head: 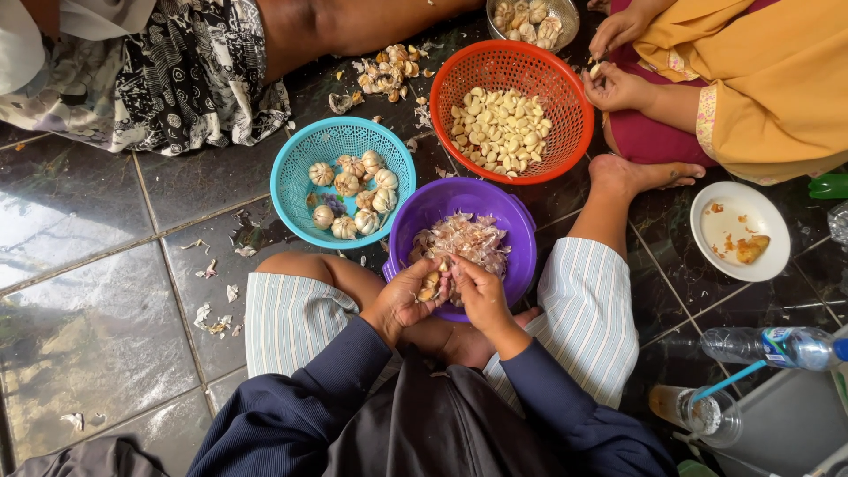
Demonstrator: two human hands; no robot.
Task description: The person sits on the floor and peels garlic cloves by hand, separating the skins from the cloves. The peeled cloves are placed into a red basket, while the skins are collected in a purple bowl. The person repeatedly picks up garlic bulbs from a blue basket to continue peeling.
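Our left hand (405, 299) was curled around a garlic bulb (430, 284), and our right hand (480, 291) had closed in against it, its fingertips pinching at the papery skin; both hands were clamped on the one bulb, just above the near rim of the purple bowl (521, 231). We judged the bulb light and firm, its skin dry, brittle and quick to flake, so the hold belonged on the rounded body, with the picking at a seam between cloves. A heap of loose skins (464, 237) lay in the bowl. To its left stood the turquoise basket (291, 190) with whole bulbs, and beyond it the orange basket (565, 124) with peeled cloves (499, 128). Another person's hands (614, 88) worked by that basket, and a white plate (707, 208) sat on the dark tiles to our right.
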